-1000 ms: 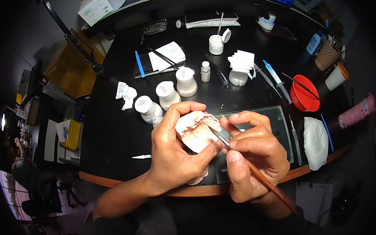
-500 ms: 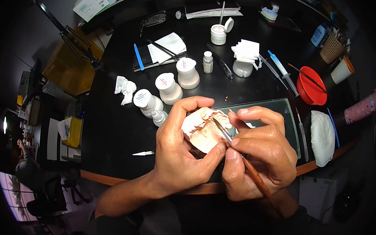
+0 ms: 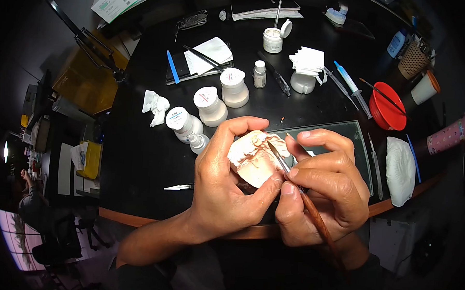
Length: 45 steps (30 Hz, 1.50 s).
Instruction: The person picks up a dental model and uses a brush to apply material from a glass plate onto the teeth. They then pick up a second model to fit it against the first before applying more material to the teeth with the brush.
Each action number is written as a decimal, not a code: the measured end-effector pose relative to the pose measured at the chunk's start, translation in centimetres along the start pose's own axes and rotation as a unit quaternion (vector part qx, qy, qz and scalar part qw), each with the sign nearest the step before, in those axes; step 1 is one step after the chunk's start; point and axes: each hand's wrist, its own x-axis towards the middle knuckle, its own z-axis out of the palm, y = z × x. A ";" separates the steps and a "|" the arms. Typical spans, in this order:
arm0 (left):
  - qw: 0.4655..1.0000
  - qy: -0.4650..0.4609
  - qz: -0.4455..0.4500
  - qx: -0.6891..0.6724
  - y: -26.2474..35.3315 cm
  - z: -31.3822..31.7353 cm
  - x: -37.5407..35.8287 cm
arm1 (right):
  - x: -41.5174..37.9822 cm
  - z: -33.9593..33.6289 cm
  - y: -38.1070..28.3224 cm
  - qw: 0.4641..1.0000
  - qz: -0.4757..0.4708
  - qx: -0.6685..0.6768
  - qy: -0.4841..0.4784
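Note:
A pale plaster dental model [image 3: 257, 164] is gripped in my left hand [image 3: 225, 181], its tooth ridge facing up toward me. My right hand [image 3: 329, 190] pinches a fine brush [image 3: 312, 210] with a reddish-brown wooden handle and metal ferrule. The dark pointed tip of the brush is over the model, close to the teeth on its upper side; whether it touches cannot be made out. Under my right hand lies a glass slab [image 3: 359, 145], partly covered by the fingers. A white-tipped tool [image 3: 177, 187] rests left of my left hand.
Several powder jars [image 3: 211, 105] and a small bottle [image 3: 259, 73] stand beyond my hands. At the right are a red bowl [image 3: 387, 115] with a brush across it, a syringe [image 3: 352, 85] and a folded white cloth [image 3: 399, 173]. A person [image 3: 30, 196] is far left.
The brush tip has shifted slightly away from the yellowish tooth on the model. Both hands keep their holds, and the whole view has moved a little.

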 end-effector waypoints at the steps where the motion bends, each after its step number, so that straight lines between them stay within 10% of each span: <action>1: 1.000 0.001 -0.002 -0.002 0.1 0.0 0.0 | 0.0 0.0 0.0 1.000 -0.001 -0.001 0.000; 18: 1.000 -0.003 -0.006 0.021 0.8 -0.1 0.5 | 0.1 -1.8 -0.1 1.000 0.005 0.026 -0.015; 29: 0.995 0.034 -0.074 0.059 1.9 -0.7 0.3 | -6.7 -17.3 1.1 0.937 0.209 -0.224 0.168; 38: 0.995 0.023 -0.060 0.076 1.5 -0.4 0.2 | -7.9 -20.4 0.4 0.852 0.179 -0.480 0.105; 45: 0.997 0.009 -0.050 0.060 1.6 -0.2 0.3 | -6.8 -17.8 -1.1 0.922 0.208 -0.259 0.199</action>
